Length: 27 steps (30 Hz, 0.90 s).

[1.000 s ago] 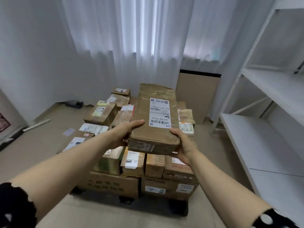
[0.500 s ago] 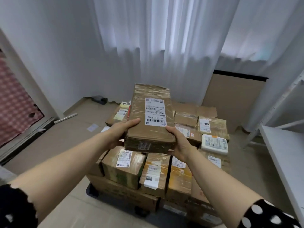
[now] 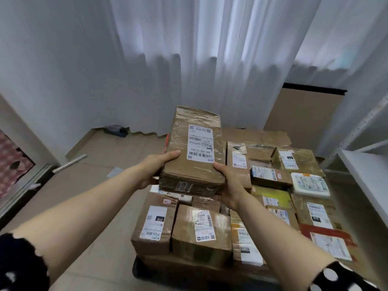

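Cardboard parcel (image 3: 194, 150), taped, white shipping label on top, held in the air above the stack of boxes (image 3: 241, 217). Left hand (image 3: 156, 168) grips its near left corner, right hand (image 3: 230, 182) grips near right corner, thumbs on top.

left hand (image 3: 154, 171) and right hand (image 3: 230, 186) outstretched, each grip curled

A taped cardboard parcel (image 3: 194, 152) is held at the frame's centre by the left hand (image 3: 156, 169) and right hand (image 3: 230, 185), above stacked boxes (image 3: 201, 229).
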### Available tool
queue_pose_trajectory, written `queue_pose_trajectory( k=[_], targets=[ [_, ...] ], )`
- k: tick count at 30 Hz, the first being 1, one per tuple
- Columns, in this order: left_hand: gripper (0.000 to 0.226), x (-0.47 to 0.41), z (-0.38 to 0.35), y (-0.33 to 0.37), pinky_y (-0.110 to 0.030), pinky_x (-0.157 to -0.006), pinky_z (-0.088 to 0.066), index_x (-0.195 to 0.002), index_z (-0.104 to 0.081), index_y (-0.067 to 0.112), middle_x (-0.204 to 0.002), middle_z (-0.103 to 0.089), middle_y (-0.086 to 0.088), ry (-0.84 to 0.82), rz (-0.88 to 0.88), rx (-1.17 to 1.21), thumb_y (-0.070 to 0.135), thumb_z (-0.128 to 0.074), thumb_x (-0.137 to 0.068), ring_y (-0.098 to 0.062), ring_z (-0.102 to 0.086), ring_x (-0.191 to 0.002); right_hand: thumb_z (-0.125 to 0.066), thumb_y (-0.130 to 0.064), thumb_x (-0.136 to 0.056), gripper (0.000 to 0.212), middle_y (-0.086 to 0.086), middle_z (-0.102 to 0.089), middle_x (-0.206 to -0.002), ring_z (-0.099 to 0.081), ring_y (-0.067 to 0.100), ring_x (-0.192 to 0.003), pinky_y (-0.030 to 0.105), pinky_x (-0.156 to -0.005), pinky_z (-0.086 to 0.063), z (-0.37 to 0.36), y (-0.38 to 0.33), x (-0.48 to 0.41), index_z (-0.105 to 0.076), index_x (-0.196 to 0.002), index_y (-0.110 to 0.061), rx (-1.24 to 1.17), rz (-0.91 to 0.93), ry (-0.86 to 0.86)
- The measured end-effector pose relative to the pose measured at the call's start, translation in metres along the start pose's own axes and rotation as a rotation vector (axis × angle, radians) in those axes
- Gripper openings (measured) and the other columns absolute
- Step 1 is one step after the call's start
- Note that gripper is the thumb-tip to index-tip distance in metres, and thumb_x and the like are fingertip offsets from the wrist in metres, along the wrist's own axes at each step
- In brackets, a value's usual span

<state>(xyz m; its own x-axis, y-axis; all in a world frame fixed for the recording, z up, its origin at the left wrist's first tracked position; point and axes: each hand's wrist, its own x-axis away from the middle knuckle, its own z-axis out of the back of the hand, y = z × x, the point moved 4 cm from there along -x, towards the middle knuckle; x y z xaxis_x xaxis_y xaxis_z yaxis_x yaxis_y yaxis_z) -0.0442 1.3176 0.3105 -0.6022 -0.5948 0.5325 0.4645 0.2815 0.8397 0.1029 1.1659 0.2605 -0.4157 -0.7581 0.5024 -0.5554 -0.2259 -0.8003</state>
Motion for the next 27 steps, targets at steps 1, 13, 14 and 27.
queue_pose_trajectory(
  k=[1,13,14,27],
  targets=[
    [0.051,-0.005,0.016,0.000,-0.034,-0.076,-0.053,-0.110,-0.063,0.013,-0.100,-0.070,-0.009,-0.016,0.006,-0.018,0.053,-0.066,-0.079,-0.023,-0.065,-0.093,-0.057,-0.048,-0.084,0.041,0.007,-0.071,-0.098,-0.061,0.023,-0.094,0.036,-0.081,-0.051,-0.015,0.005,-0.004,-0.064,-0.111,-0.017,-0.007,-0.011,0.015],
    [0.053,-0.076,0.079,0.012,-0.034,-0.078,-0.054,-0.113,-0.063,0.011,-0.102,-0.070,-0.009,-0.074,0.013,-0.029,0.051,-0.068,-0.078,-0.022,-0.065,-0.092,-0.065,-0.044,-0.076,0.045,0.005,-0.072,-0.099,-0.064,0.020,-0.092,0.037,-0.084,-0.052,-0.061,0.004,-0.070,-0.066,-0.112,-0.017,-0.096,0.016,0.047],
    [0.053,-0.082,0.083,0.013,-0.035,-0.081,-0.054,-0.112,-0.063,0.011,-0.103,-0.070,-0.010,-0.058,0.017,-0.025,0.051,-0.069,-0.077,-0.023,-0.066,-0.093,-0.068,-0.044,-0.073,0.047,0.005,-0.071,-0.100,-0.063,0.020,-0.093,0.037,-0.086,-0.051,-0.064,0.005,-0.078,-0.067,-0.112,-0.017,-0.120,0.017,0.046],
    [0.056,-0.201,0.165,0.042,-0.036,-0.077,-0.055,-0.112,-0.063,0.011,-0.102,-0.071,-0.009,-0.083,0.059,-0.008,0.053,-0.071,-0.075,-0.023,-0.067,-0.095,-0.063,-0.037,-0.085,0.026,0.008,-0.063,-0.100,-0.059,0.021,-0.093,0.031,-0.072,-0.050,-0.133,-0.011,-0.187,-0.061,-0.103,-0.019,-0.215,0.018,0.240]
  ],
)
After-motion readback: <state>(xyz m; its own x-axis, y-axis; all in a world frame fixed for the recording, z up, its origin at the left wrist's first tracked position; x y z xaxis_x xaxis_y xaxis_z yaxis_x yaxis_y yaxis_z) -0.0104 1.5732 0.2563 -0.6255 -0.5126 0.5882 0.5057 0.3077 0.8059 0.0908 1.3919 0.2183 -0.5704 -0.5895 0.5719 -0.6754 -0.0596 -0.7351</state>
